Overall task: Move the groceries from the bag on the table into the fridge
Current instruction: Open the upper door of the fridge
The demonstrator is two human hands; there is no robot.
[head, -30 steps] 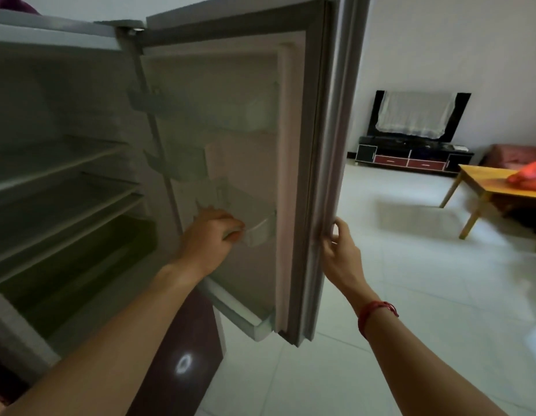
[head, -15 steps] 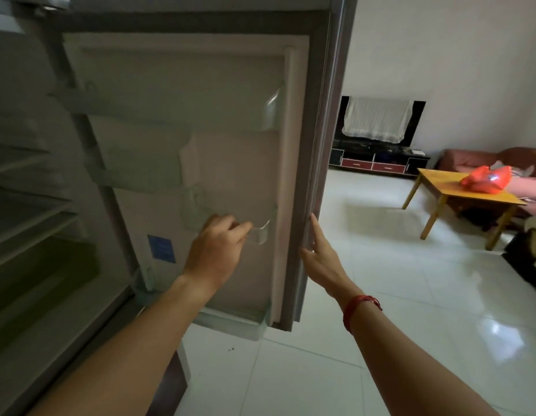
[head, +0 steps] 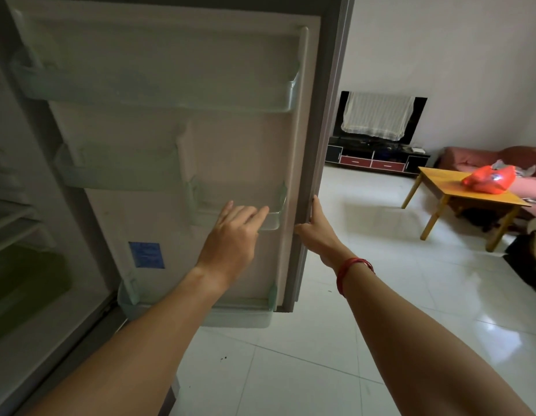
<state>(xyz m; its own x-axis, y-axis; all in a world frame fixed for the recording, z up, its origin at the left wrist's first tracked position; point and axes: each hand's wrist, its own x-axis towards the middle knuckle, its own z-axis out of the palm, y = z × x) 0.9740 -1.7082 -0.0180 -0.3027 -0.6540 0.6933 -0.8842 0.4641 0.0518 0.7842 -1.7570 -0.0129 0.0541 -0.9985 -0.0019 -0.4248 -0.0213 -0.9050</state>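
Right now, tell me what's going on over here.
A person stands at the open fridge door. The left hand touches the small door shelf with straight fingers, and the right hand rests against the door's outer edge. Neither holds groceries. The red bag lies on the wooden table across the room, and the door looks bare of groceries.
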